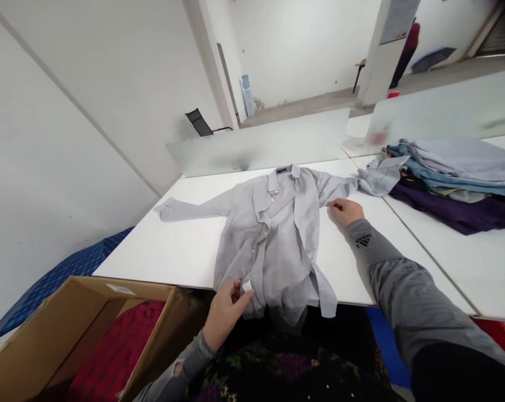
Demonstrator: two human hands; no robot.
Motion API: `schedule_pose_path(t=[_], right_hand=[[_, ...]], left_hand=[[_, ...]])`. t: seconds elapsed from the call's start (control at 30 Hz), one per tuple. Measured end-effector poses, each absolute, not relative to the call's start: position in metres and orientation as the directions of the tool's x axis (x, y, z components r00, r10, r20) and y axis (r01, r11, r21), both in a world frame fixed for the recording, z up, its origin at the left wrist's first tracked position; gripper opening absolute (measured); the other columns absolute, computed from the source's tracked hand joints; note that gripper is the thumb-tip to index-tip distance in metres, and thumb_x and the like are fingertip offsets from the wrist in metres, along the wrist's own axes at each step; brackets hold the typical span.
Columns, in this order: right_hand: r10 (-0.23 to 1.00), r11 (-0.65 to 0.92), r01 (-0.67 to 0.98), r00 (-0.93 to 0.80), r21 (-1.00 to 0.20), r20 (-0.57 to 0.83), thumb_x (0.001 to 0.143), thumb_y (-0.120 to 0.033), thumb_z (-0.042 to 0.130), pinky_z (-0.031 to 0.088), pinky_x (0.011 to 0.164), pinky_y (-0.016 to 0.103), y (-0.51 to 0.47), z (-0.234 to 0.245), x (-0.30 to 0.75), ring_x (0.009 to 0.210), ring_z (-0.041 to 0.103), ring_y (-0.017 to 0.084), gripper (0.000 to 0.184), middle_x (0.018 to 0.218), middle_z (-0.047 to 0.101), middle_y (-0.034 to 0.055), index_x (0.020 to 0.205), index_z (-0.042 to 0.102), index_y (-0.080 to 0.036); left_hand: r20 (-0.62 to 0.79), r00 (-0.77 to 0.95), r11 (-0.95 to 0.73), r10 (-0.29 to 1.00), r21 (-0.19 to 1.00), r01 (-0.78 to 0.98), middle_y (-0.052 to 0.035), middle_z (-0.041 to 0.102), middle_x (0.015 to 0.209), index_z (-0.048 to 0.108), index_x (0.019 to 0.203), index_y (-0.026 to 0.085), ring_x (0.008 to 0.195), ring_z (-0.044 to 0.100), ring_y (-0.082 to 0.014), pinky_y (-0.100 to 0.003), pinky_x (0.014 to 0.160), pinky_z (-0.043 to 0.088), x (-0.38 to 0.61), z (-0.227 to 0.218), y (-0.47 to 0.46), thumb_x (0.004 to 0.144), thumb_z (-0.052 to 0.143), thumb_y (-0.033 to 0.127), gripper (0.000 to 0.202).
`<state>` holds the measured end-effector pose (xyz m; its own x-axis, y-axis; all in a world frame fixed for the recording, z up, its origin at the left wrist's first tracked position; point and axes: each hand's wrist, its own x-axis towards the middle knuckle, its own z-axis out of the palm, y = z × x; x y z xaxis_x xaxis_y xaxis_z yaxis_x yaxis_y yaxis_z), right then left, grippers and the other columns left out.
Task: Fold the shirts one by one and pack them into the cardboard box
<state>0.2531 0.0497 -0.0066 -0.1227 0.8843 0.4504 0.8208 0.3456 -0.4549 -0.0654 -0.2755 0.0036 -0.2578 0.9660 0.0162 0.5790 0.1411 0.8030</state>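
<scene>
Head camera looks forward and down (close in) at the shirt (273,240) on the table (185,251).

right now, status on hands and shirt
Left hand pinching grey shirt hem. Right hand at its sleeve. Shirt spread on table, clothes pile beside cuff.

The shirt (273,234) is thin grey woven cloth, matt and softly creased. The bench (185,245) is smooth and white with a faint sheen. The box (68,329) at its near left corner is matt brown cardboard. The screen (256,148) along the far edge looks frosted.
</scene>
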Motion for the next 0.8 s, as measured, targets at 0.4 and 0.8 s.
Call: schedule_pose_path(t=[0.4,0.8], right_hand=[[0.859,0.369,0.817,-0.118,-0.443,0.497,0.075,-0.028,0.047,0.042,0.065,0.029,0.045,-0.010,0.244,0.070,0.059,0.020,0.027,0.078,0.070,0.0049,0.084,0.071,-0.021],[0.798,0.499,0.799,-0.273,-0.335,0.538,0.086,-0.026,0.045,0.044,0.077,0.031,0.050,-0.005,0.227,0.088,0.058,0.022,0.022,0.087,0.065,0.0070,0.088,0.067,-0.022]], left_hand=[[0.315,0.229,-0.362,0.921,0.478,0.801,-0.0018,0.061,0.078,0.060,0.099,0.023,0.071,0.057,-0.0153,-0.027,0.068,0.047,-0.061,0.055,-0.255,0.090,0.050,0.031,0.016],[0.244,0.072,-0.045,0.967,-0.114,0.992,-0.0094,0.058,0.109,0.058,0.106,0.018,0.101,0.059,-0.0192,-0.028,0.085,0.045,-0.126,0.044,0.015,0.097,0.037,0.023,0.024]])
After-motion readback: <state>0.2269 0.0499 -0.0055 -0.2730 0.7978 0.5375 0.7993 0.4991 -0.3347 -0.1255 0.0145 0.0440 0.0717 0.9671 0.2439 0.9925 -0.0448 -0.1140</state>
